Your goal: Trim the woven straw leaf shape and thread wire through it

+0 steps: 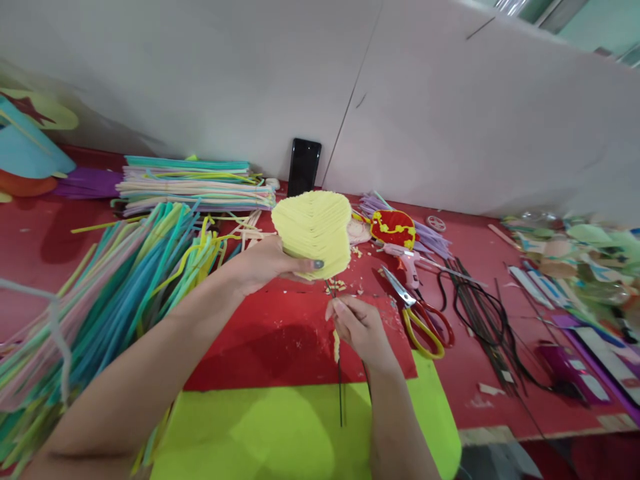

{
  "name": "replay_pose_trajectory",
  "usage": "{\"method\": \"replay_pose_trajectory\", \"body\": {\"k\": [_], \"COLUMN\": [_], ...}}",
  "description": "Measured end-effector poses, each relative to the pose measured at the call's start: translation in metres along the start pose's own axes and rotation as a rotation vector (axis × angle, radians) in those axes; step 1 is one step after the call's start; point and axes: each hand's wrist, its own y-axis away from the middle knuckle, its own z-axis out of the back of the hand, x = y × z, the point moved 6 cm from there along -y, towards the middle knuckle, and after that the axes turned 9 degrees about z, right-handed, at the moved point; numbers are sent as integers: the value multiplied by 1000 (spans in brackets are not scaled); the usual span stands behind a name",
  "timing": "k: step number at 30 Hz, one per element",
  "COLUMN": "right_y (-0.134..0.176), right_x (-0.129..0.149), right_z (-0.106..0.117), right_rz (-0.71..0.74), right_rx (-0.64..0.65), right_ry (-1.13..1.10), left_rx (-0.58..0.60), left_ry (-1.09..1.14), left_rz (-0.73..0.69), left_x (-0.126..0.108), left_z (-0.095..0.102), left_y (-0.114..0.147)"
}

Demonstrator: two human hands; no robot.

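My left hand (273, 261) holds a pale yellow leaf-shaped piece (314, 227) upright by its lower edge, with the thumb across its front. Slanting ridges meet along the middle of the leaf and look like rows of pipe cleaner. Just below, the fingers of my right hand (361, 328) pinch thin dark wire (341, 400), which runs from the leaf's base down past the hand. A short pale yellow strip (337, 345) hangs beside the wire. Beneath both hands lies a red sheet (250, 350), on top of a lime green mat (240, 433).
Bundled pipe cleaners (135, 280) crowd the left, with another stack (195, 183) behind. A phone (304, 167) leans on the wall. Scissors (415, 313), a pink glue gun (406, 263), a red-and-yellow piece (393, 230) and dark wires (480, 327) lie right.
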Motion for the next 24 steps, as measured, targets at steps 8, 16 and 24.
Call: {"method": "replay_pose_trajectory", "body": {"k": [8,16,24], "right_y": [-3,-9,-35], "right_x": [-3,-10,7], "right_z": [-4,-14,7], "right_rz": [-3,-30,9], "right_rx": [-49,-89,4], "right_ry": [-50,-186,360], "left_rx": [-58,-130,-192], "left_ry": [11,-55,-59], "left_rz": [-120,-154,-91], "left_x": [1,3,8], "left_z": [-2,5,34], "left_y": [-7,-11,-22]}}
